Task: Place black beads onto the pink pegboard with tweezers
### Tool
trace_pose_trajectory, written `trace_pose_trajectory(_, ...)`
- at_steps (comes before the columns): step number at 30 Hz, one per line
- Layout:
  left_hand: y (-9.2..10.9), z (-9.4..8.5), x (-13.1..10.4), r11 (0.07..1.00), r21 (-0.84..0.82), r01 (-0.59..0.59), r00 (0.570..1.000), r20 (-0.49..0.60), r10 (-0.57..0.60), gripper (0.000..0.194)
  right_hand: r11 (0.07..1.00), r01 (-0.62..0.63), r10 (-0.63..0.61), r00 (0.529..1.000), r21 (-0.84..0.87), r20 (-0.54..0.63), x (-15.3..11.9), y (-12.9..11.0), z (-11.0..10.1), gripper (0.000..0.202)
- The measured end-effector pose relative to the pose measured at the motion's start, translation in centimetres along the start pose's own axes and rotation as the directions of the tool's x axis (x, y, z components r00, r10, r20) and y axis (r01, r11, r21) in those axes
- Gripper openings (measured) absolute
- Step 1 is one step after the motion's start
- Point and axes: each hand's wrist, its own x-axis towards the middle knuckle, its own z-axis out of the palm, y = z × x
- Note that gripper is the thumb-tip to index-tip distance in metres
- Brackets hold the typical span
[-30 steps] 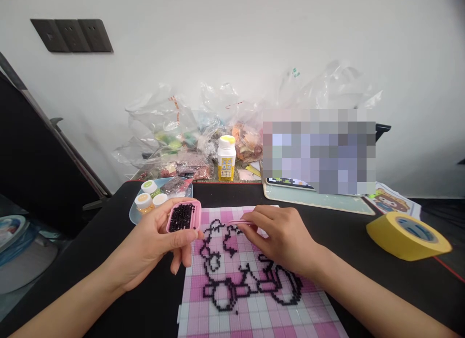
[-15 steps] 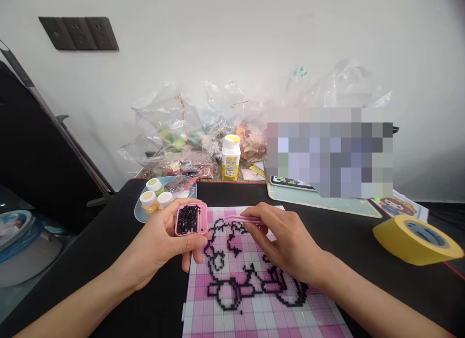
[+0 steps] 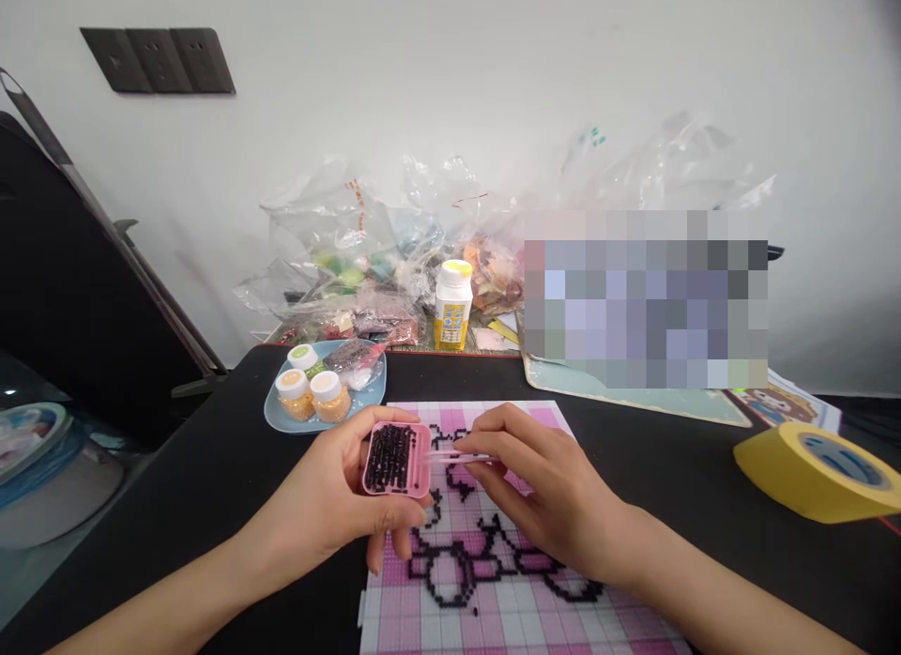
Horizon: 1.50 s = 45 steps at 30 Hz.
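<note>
My left hand [image 3: 352,491] holds a small pink tray [image 3: 420,460] of black beads [image 3: 390,458], tilted toward the camera. Pinched in the fingers of my right hand [image 3: 521,467] are pink tweezers [image 3: 457,457], whose tips point left and reach the tray's right side. Whether a bead is between the tips is too small to tell. Both hands are over a pink and white checkered pegboard [image 3: 507,622], where black beads form outlines. My right hand hides part of that pattern.
A blue plate [image 3: 282,420] with small jars [image 3: 330,397] and a bag of beads stands at the left. Behind are a white and yellow bottle [image 3: 452,308] and plastic bags [image 3: 330,223]. Yellow tape [image 3: 781,472] lies at the right.
My left hand and the tray have moved right and slightly down, toward the tweezers. The tweezers' tips have shifted from above the board to the tray's edge.
</note>
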Motion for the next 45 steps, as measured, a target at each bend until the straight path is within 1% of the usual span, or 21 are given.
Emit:
trace_pose_trajectory(6,-0.1,0.0,0.1,1.000,-0.009,-0.010,1.000,-0.011,0.010,0.062,0.999,0.033,-0.034,0.999,0.038,0.029,0.0,-0.2,-0.1,0.016)
trace_pose_trajectory(10,0.0,0.1,0.1,1.000,-0.005,-0.017,1.000,-0.016,0.017,0.062,0.999,0.044,-0.044,0.998,0.012,0.035,-0.1,-0.3,-0.1,0.015)
trace_pose_trajectory(22,-0.2,-0.1,0.1,1.000,0.022,-0.020,1.000,-0.017,0.021,0.060,0.999,0.034,-0.035,0.999,0.013,0.036,-0.1,-0.3,-0.1,0.015)
trace_pose_trajectory(29,-0.3,-0.2,0.3,1.000,0.023,-0.007,1.000,-0.027,0.008,0.063,0.999,0.040,-0.040,0.998,0.017,0.043,-0.1,-0.3,-0.1,0.015)
trace_pose_trajectory(34,-0.4,-0.2,0.3,1.000,0.024,-0.017,1.000,-0.013,0.017,0.063,0.999,0.051,-0.051,0.998,0.003,0.045,-0.2,-0.3,0.0,0.015)
trace_pose_trajectory(37,-0.5,-0.4,0.4,0.998,0.056,-0.001,0.999,-0.039,0.003,0.064,0.998,0.056,-0.056,0.998,0.002,0.028,-0.2,-0.3,0.1,0.014)
trace_pose_trajectory(39,-0.6,-0.7,0.5,0.997,0.080,-0.014,0.999,-0.046,0.018,0.064,0.999,0.042,-0.042,0.999,0.009,-0.013,-0.2,-0.3,0.0,0.014)
trace_pose_trajectory(41,-0.8,-1.2,0.7,0.992,0.112,-0.051,0.996,-0.062,0.058,0.061,1.000,0.015,-0.014,0.997,0.009,-0.076,-0.1,-0.3,-0.1,0.013)
trace_pose_trajectory(43,-0.8,-1.7,1.0,0.985,0.145,-0.097,0.988,-0.104,0.112,0.057,1.000,-0.017,0.017,0.993,-0.001,-0.117,0.0,-0.1,-0.1,0.013)
trace_pose_trajectory(45,-0.8,-2.0,1.1,0.977,0.176,-0.123,0.973,-0.171,0.153,0.054,0.999,-0.046,0.044,0.995,-0.013,-0.093,0.1,0.1,-0.1,0.013)
